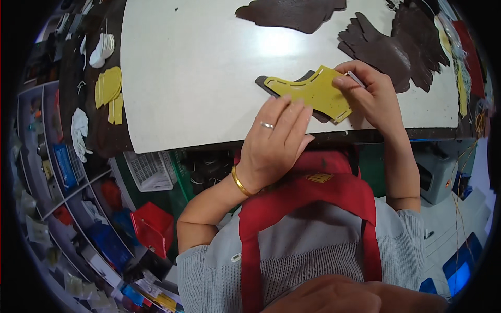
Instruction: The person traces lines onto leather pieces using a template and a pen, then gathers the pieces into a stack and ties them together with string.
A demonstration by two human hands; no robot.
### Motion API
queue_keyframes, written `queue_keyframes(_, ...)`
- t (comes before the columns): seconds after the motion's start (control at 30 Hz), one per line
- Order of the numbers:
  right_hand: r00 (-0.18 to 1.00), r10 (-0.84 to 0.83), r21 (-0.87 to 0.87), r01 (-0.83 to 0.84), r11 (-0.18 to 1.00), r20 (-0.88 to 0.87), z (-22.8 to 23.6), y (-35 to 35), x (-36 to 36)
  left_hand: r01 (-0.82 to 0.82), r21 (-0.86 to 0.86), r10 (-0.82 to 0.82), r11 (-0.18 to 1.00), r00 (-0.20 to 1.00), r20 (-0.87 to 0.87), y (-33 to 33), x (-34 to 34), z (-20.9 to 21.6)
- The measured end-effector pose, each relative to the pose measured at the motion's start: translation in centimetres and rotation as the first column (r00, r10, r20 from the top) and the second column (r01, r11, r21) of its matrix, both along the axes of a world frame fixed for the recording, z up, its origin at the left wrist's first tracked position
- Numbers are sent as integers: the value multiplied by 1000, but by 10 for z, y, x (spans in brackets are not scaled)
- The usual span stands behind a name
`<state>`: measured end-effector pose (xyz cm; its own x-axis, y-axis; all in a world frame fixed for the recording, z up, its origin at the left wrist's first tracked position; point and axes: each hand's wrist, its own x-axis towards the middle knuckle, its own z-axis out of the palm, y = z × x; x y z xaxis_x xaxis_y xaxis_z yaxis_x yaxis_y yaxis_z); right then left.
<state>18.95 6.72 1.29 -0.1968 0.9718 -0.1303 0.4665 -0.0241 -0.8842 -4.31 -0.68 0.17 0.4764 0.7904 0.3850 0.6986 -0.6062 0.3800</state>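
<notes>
A flat yellow template [315, 91] with slots along its edges lies over a dark brown leather piece [261, 81], whose margin peeks out at the left and below. My right hand [373, 94] pinches the template's right end, thumb on top. A thin whitish stick-like tool [356, 79], perhaps a pen, also sits between its fingers. My left hand [276, 133], wearing a ring and a bracelet, rests with fingers stretched on the template's near edge; its fingertips are slightly blurred. More dark brown leather pieces [292, 13] lie beyond my hands, and a larger overlapping pile [386, 49] is at the right.
Beneath everything is a white tabletop [182, 78]. At its left are yellow templates [108, 88], white pieces [102, 50] and a white glove [80, 133]. Bundled strands [462, 68] hang at the far right. Below left stand a shelf, a white crate [148, 169] and a red bin [153, 228].
</notes>
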Motion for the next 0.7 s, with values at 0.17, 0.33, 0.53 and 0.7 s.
queue_keyframes(0.17,991,14,111,-29,993,135,-10,-7,-16,-28,-64,28,998,1000,5,-2,-2,-13)
queue_keyframes(0.33,968,-27,236,-34,971,250,-12,-11,-21,-19,-71,21,997,1000,22,-1,-2,-14)
queue_keyframes(0.53,982,47,94,-65,993,183,-3,-1,-8,-2,131,12,991,997,-73,19,-8,-11)
queue_keyframes(0.7,963,12,196,-67,978,269,-5,-12,-1,66,57,-54,996,980,-193,30,-13,3)
